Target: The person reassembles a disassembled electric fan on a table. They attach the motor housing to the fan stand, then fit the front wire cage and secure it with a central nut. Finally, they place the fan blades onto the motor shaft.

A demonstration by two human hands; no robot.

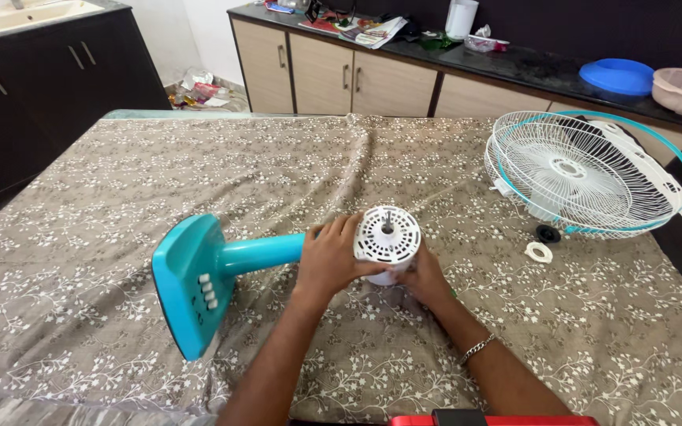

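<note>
both hands [333,256] grip white fan motor housing [387,237], shaft up

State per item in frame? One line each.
Fan body: lying on its side, base tipped up.
Motor housing: bare shaft showing, no blade or guard on it.
Left hand: gripping motor housing.
Right hand: holding the housing underneath.
Fan guard: detached, lying on table.
Cabinet doors: closed.
</note>
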